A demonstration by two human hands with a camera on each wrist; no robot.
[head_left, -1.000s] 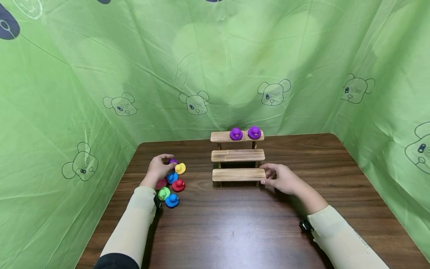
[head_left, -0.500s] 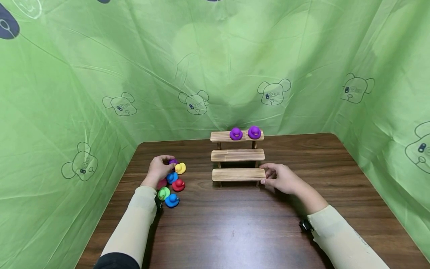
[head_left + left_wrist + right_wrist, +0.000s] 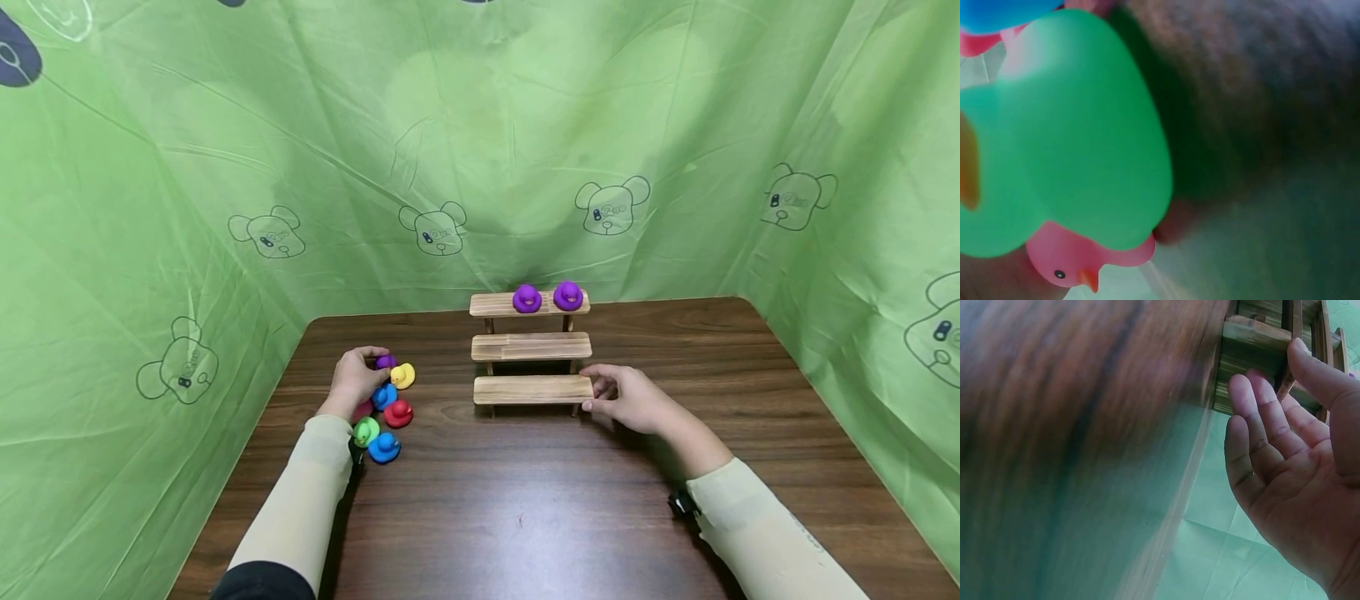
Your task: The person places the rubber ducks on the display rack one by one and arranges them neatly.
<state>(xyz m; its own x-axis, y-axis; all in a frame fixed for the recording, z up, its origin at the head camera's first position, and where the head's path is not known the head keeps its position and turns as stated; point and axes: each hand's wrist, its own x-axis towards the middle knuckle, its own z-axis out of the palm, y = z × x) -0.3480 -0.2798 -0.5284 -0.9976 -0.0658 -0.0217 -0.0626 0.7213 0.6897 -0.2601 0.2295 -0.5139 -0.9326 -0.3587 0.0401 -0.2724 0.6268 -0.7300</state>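
In the head view my left hand [image 3: 356, 377] is at the left duck group, thumb and forefinger around a small purple rubber duck [image 3: 386, 362]. A yellow duck [image 3: 402, 376] sits right beside the thumb. My right hand [image 3: 630, 398] pinches the right end of the lowest step of a three-tier wooden display stand [image 3: 528, 389]. In the right wrist view its thumb lies on one side of the step's edge, the fingers [image 3: 1244, 397] on the other. Two purple ducks [image 3: 527, 299] stand on the top tier. A green duck [image 3: 1085, 137] fills much of the left wrist view, hiding the left hand's grip.
Nearer me on the dark wooden table [image 3: 517, 508] are two blue ducks [image 3: 384, 447], a red duck [image 3: 398, 413], and a pink duck [image 3: 1069, 253] partly behind the left wrist. A green cloth [image 3: 517, 150] with bear drawings hangs around the table.
My left forearm has shifted slightly to the right, and a little more of the purple duck shows at the left fingers. The right hand and the stand have stayed put.
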